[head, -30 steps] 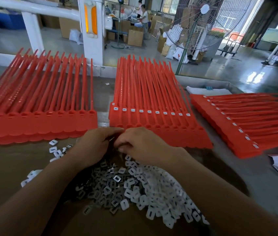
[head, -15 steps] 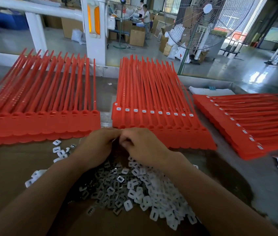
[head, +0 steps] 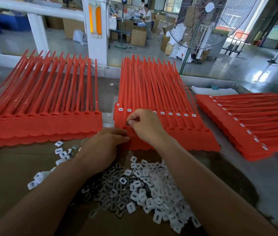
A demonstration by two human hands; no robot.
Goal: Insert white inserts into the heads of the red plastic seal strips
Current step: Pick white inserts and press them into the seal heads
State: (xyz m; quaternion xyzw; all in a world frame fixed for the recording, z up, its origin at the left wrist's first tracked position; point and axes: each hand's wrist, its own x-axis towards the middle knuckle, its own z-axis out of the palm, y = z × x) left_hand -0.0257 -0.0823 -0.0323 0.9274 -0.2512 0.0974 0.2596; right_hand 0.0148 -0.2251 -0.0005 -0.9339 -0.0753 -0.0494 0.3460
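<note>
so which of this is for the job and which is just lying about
For the job: red seal strip sheets, white insert pile, right hand pinching an insert, left hand at the middle one.
Lying about: standing fan, white paper, cardboard boxes.

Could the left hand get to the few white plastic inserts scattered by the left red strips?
Probably yes. The left hand lies just right of those scattered white plastic inserts, with only bare brown cardboard between them and nothing lying over them.
</note>
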